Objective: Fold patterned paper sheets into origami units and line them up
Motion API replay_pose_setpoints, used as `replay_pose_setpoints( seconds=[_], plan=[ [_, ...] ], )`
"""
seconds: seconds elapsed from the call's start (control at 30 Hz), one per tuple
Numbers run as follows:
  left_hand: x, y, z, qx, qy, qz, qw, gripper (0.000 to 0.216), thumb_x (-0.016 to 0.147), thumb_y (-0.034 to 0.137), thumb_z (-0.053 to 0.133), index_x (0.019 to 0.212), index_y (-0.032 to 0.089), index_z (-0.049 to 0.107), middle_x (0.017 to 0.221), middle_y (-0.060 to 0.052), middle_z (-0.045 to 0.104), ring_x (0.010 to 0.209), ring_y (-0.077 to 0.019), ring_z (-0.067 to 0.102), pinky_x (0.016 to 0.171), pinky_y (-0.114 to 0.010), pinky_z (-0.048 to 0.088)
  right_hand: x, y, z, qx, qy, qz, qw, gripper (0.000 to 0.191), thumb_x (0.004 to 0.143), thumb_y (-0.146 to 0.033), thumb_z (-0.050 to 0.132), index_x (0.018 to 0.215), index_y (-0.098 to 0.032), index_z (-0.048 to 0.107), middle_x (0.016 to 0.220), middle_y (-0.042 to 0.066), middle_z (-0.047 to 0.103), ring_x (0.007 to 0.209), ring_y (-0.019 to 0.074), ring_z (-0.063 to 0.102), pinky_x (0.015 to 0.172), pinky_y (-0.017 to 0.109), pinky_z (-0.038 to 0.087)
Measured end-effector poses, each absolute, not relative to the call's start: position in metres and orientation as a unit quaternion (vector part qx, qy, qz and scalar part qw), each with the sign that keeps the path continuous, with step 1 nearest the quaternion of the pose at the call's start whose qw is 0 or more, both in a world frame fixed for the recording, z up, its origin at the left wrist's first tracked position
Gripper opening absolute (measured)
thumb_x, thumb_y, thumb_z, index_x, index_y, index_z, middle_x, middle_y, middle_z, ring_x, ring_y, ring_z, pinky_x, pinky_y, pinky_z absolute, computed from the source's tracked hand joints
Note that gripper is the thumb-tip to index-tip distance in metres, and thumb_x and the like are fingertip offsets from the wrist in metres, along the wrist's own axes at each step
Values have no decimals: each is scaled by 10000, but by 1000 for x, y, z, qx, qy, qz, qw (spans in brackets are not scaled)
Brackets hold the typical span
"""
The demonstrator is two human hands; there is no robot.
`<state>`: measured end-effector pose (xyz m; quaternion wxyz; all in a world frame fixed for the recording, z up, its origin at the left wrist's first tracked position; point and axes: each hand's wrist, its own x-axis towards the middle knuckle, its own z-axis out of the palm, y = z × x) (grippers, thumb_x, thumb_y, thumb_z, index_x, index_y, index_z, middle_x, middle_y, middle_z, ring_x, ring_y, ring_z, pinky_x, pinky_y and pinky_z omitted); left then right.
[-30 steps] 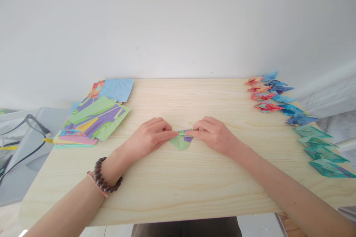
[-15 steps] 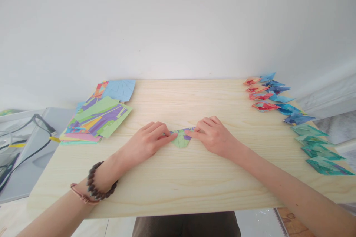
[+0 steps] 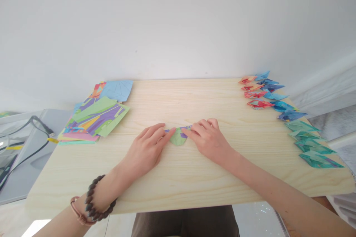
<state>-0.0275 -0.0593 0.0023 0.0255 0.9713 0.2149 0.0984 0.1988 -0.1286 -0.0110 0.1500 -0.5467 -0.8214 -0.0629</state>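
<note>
A small piece of folded origami paper (image 3: 178, 139), green with purple patches, lies flat on the table in front of me. Its straight edge faces the wall and its rounded edge faces me. At its left end, my left hand (image 3: 148, 144) grips it, thumb pressed on top and fingers along the far edge. The other end is pinched by my right hand (image 3: 208, 137), its fingers curled. Fingers hide both tips of the paper. A dark bead bracelet (image 3: 93, 200) and a copper-coloured bangle (image 3: 79, 213) circle my left wrist.
Patterned paper sheets (image 3: 97, 118) lie in a loose pile at the left, with a blue sheet (image 3: 116, 89) behind. Along the right edge stand rows of folded paper shapes: red ones (image 3: 260, 104), blue ones (image 3: 292, 114), green ones (image 3: 319, 159). Cables (image 3: 33, 118) lie beyond the left edge.
My left thumb has slid inward and upward onto the paper's upper edge, and the left fingers have straightened somewhat. My right hand keeps its pinch. The view has shifted slightly.
</note>
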Motion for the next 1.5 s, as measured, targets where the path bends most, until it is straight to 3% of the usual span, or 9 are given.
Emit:
replay_pose_setpoints(
  seconds=[0.2,0.47,0.63,0.77,1.0,1.5],
  plan=[
    [-14,-66,3,971,219,86,-40,404,835,61,382,1210,143,509,952,-108,565,1107,-289,469,876,-426,455,195,-133,-7,-548,-825,-71,120,367,877,-91,402,1190,-237,524,898,62,579,822,209,433,754,381,279],
    [-12,-70,4,969,225,80,-65,382,849,75,395,1209,131,511,986,-97,574,1079,-276,486,878,-411,452,184,-139,4,-562,-821,-56,90,355,869,-73,391,1176,-175,537,882,72,557,829,209,447,763,359,297],
    [-16,-69,4,972,219,71,-51,429,851,71,384,1266,140,463,993,-91,563,1120,-278,451,902,-413,441,186,-128,9,-610,-771,50,178,212,889,-221,459,975,-276,645,954,45,560,905,200,471,776,360,284],
    [-17,-69,3,973,218,58,-44,441,849,62,374,1280,115,449,992,-97,552,1128,-280,435,915,-408,436,182,-108,1,-643,-700,151,271,198,872,-298,497,770,-246,659,871,12,571,850,162,498,777,331,298],
    [-16,-69,3,973,215,71,-50,406,868,86,388,1266,116,464,977,-89,563,1105,-277,454,899,-410,444,172,-101,-10,-644,-682,173,300,32,796,-191,564,797,-210,589,788,-9,579,799,149,497,747,296,310],
    [-15,-65,3,972,205,102,-51,373,858,97,426,1224,118,494,914,-83,587,1046,-268,520,834,-407,488,171,-104,-10,-656,-670,164,306,83,780,-175,554,851,-216,566,773,-20,590,792,152,500,747,299,315]
  ],
)
